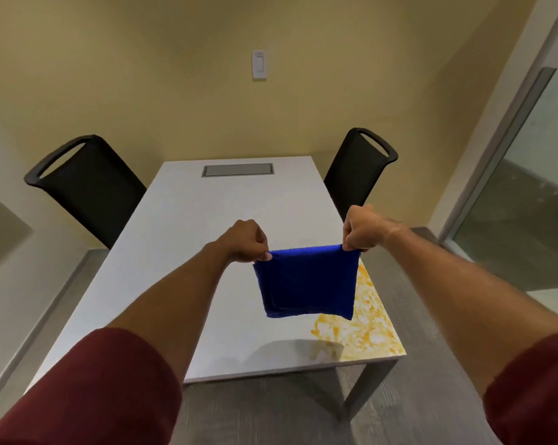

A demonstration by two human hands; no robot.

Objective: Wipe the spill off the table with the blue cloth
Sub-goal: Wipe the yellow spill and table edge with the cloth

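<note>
A folded blue cloth (306, 282) hangs in the air above the white table (181, 239), stretched between both hands. My left hand (247, 240) pinches its top left corner. My right hand (361, 231) pinches the top right corner. A yellow-orange spill (364, 326) is smeared over the table's near right corner, along the right edge; the cloth hides part of it. The cloth's shadow falls on the table just left of the spill.
Two black chairs flank the table, one at the left (85, 184) and one at the right (358, 168). A grey cable hatch (238, 170) is set in the table's far end. A glass door (528, 175) stands at the right. The floor is grey wood.
</note>
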